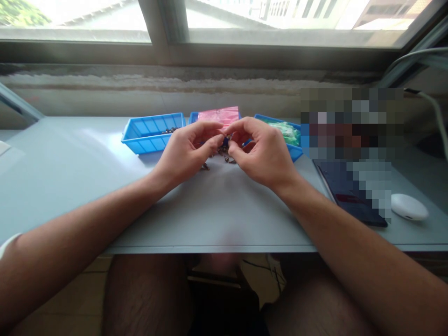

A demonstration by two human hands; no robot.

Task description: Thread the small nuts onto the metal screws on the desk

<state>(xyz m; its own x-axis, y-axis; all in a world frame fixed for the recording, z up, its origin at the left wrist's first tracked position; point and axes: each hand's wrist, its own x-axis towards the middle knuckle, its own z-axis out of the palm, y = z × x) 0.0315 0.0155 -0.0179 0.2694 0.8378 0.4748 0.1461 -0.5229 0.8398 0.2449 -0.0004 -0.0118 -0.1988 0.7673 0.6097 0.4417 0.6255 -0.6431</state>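
1. the small metal pieces (230, 160) lie in a loose scatter on the pale grey table (217, 210), under and between the two hands; they look dark brown to brassy, with a few bright glints, some rounded and some slim. their finer shape is too small to make out.
2. a stray cluster (206, 166) of the same dark, shiny look lies just below the left hand's thumb.
3. the left hand (185, 151) is curled, thumb and forefinger drawn toward each other above the scatter; whether a piece is pinched there, i cannot tell.
4. the right hand (264, 151) faces it, fingers bent and tips near the left ones; i cannot tell what, if anything, it grips.
5. more dark metallic bits (171, 130) sit in the right end of the left blue tray (150, 145).
6. behind the hands, a pink bag (219, 113) rests at the middle blue tray (192, 117), largely hidden.
7. the right blue tray (296, 153) holds green and clear wrapping (287, 132).
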